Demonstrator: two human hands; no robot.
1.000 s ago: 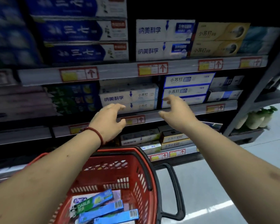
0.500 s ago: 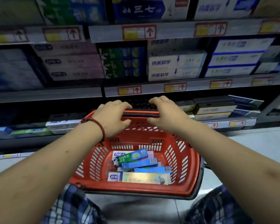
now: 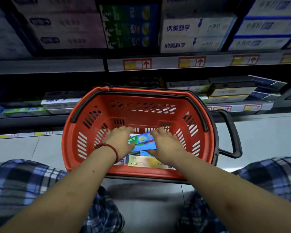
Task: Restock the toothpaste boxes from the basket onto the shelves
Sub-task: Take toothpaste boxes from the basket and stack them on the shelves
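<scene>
Head view, looking steeply down into a red basket [image 3: 71, 137] standing on the grey floor [image 3: 262, 137] before the shelves [image 3: 191, 62], whose price rail runs across at 12 o'clock. The toothpaste boxes [image 3: 142, 148] lie stacked flat on the basket bottom, toward its 6 o'clock wall: a green-and-blue Darlie box [image 3: 139, 138] on top, a blue box [image 3: 145, 146] just beneath it, and a yellow box [image 3: 144, 163] nearest the wearer. The left hand [image 3: 120, 142], with a red bracelet [image 3: 113, 149] at the wrist, lies palm down over the 9 o'clock ends of the boxes, fingers extended and lightly spread, thumb set apart and touching the lower edge of the Darlie box. The right hand [image 3: 166, 145] mirrors it over the 3 o'clock ends, fingers extended, thumb splayed inward against the blue box. The basket's black side handle [image 3: 229, 132] projects at 3 o'clock. Plaid trousers [image 3: 23, 180] fill the corners at 7 and 5 o'clock. Compared with half a second earlier, both hands have left the far rim of the basket at 12 o'clock, where they rested side by side, and have dropped inside onto the boxes; one second earlier they were raised toward the shelf fronts. The camera has tipped further downward, so the basket now occupies the centre of the view. The boxes keep the same arrangement as before.
</scene>
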